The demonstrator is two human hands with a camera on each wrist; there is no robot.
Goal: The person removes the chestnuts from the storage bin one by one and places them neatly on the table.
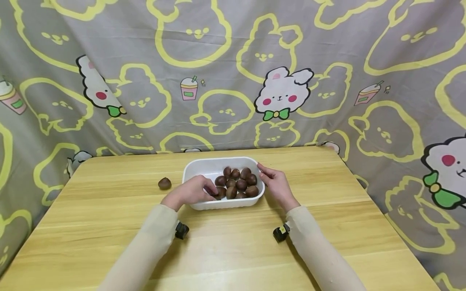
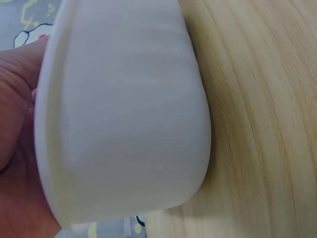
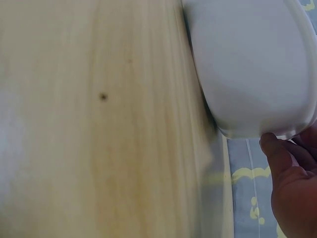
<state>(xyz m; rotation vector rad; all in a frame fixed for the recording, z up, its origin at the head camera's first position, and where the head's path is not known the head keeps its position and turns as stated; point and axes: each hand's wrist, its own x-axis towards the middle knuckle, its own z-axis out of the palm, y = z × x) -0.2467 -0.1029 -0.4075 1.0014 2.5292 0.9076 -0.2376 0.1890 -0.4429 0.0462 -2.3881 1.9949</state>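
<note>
A white plastic box point(image 1: 199, 165) stands on the table with several brown chestnuts point(image 1: 241, 185) inside, mostly in its right part. My left hand point(image 1: 192, 190) reaches over the near left rim, thumb and fingers pinching at a chestnut point(image 1: 220, 192) by the near wall. In the left wrist view the box wall point(image 2: 129, 109) hides those fingertips. At the right end my right hand point(image 1: 277, 184) holds the box by its rim; in the right wrist view its thumb point(image 3: 270, 144) touches the end wall. A single chestnut point(image 1: 165, 183) lies on the table left of the box.
The wooden table point(image 1: 225, 250) has its far edge just behind the box. A grey patterned curtain point(image 1: 225, 72) hangs behind the table and along its sides.
</note>
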